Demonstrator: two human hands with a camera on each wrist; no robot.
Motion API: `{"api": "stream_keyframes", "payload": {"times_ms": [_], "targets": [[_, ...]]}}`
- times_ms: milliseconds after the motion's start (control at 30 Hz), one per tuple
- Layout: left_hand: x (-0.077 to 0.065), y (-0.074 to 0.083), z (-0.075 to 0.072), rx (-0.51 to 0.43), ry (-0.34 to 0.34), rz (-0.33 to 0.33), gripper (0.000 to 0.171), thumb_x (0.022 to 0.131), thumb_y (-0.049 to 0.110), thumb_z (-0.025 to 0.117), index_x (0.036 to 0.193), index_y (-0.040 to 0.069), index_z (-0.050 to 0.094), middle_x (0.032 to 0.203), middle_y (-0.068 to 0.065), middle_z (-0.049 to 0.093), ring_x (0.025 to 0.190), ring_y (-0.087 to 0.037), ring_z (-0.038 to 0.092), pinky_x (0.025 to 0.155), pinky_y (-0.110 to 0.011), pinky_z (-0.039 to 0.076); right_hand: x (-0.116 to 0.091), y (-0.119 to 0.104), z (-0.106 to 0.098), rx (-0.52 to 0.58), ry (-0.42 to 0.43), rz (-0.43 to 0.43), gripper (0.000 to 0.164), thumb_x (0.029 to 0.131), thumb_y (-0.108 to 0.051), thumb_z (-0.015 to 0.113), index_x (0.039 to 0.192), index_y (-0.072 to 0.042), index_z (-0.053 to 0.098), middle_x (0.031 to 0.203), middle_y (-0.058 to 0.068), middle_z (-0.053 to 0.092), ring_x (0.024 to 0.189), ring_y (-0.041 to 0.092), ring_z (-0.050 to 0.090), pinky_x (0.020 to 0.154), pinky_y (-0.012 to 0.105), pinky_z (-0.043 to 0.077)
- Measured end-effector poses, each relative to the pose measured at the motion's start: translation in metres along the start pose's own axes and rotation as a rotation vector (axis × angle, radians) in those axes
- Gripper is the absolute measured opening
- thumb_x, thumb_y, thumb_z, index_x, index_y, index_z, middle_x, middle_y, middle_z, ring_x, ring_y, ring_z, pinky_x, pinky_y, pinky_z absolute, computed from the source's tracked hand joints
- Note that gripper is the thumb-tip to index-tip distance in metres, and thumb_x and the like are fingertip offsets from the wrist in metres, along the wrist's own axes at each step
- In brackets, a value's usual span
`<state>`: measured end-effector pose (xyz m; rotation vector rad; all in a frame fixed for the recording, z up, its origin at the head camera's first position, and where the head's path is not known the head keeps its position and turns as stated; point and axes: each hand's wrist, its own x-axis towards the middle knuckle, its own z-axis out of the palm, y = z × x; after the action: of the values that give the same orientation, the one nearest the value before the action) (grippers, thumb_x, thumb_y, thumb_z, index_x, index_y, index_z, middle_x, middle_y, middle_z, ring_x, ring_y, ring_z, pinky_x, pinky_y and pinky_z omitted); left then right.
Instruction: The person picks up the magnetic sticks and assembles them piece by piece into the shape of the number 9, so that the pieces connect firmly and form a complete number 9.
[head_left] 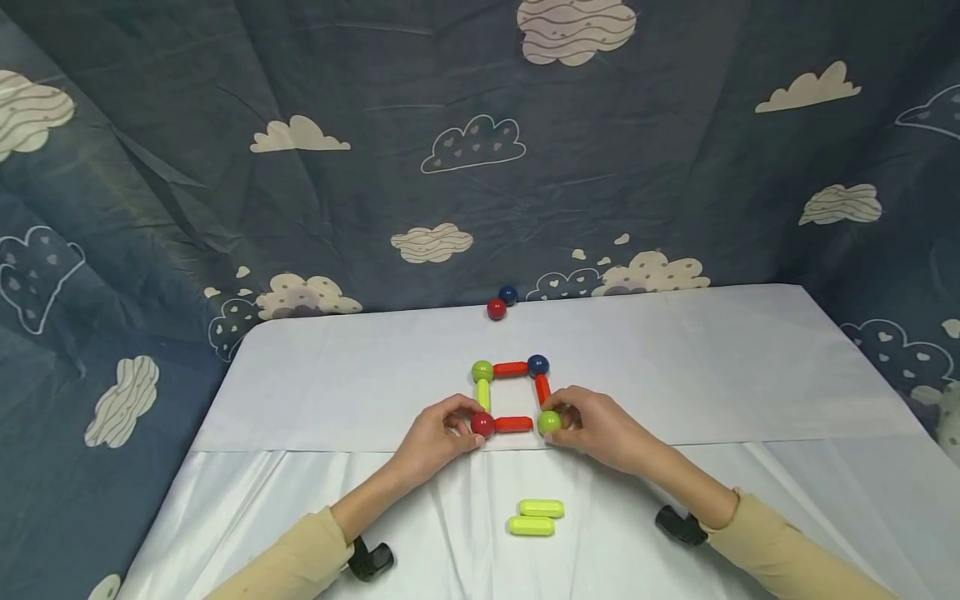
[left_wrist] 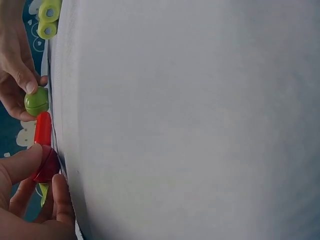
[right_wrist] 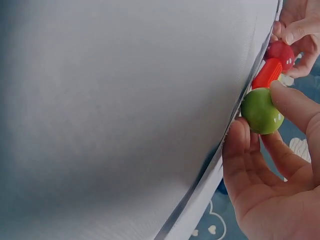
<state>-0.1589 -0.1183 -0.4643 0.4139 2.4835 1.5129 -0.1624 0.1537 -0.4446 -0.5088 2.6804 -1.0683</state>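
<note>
My left hand (head_left: 442, 435) pinches a red ball (head_left: 483, 424) between thumb and fingers. A red rod (head_left: 513, 424) runs right from this ball, and a yellow-green rod (head_left: 483, 395) runs back from it to a green ball (head_left: 482, 371). In my right hand (head_left: 596, 422) another green ball (head_left: 549, 422) is gripped, with a small gap between it and the front red rod in the head view. Behind it a second red rod (head_left: 542, 389) leads to a blue ball (head_left: 537, 365). One more red rod (head_left: 511, 368) joins the two back balls, so the pieces outline a square.
Two loose yellow-green rods (head_left: 531, 526) lie side by side nearer the front. Another red ball (head_left: 497, 309) and a dark blue ball (head_left: 508, 295) sit at the table's back edge. A cloud-print curtain (head_left: 375, 192) hangs behind the white-covered table (head_left: 360, 367).
</note>
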Motion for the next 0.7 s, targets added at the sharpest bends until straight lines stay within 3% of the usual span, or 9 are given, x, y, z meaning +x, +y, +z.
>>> {"api": "stream_keyframes", "payload": {"times_ms": [133,267,500,700], "targets": [[-0.001,0.003,0.001,0.052,0.006,0.022,0.040,0.083,0.008,0.078,0.118,0.017,0.064,0.094,0.000,0.060,0.077,-0.016,0.055,0.064,-0.027,0.044,0.000,0.001,0.000,0.007,0.000,-0.002,0.039,0.078,-0.013,0.084,0.113,-0.011,0.067,0.090,-0.005,0.059,0.081,0.016,0.054,0.066,0.025,0.049],[0.002,0.010,0.001,0.127,0.022,0.059,0.038,0.083,0.012,0.079,0.117,0.015,0.064,0.105,-0.003,0.056,0.090,-0.017,0.053,0.075,-0.033,0.046,0.000,0.000,0.000,0.011,0.003,0.004,0.040,0.078,-0.013,0.084,0.114,-0.011,0.067,0.091,-0.005,0.059,0.081,0.016,0.054,0.067,0.025,0.049],[0.009,0.021,0.006,0.349,0.008,0.225,0.030,0.086,0.014,0.076,0.115,0.013,0.068,0.114,0.005,0.062,0.110,-0.015,0.052,0.102,-0.040,0.041,0.001,0.001,0.001,0.001,0.004,0.003,0.040,0.078,-0.015,0.084,0.114,-0.011,0.067,0.090,-0.006,0.058,0.081,0.015,0.053,0.067,0.025,0.049],[0.020,0.026,0.019,0.538,-0.074,0.329,0.030,0.088,0.018,0.076,0.116,0.012,0.069,0.110,0.003,0.065,0.106,-0.013,0.052,0.096,-0.032,0.043,0.000,0.000,0.000,0.003,0.004,0.001,0.038,0.078,-0.015,0.084,0.112,-0.012,0.067,0.089,-0.006,0.058,0.080,0.015,0.053,0.066,0.025,0.048]]}}
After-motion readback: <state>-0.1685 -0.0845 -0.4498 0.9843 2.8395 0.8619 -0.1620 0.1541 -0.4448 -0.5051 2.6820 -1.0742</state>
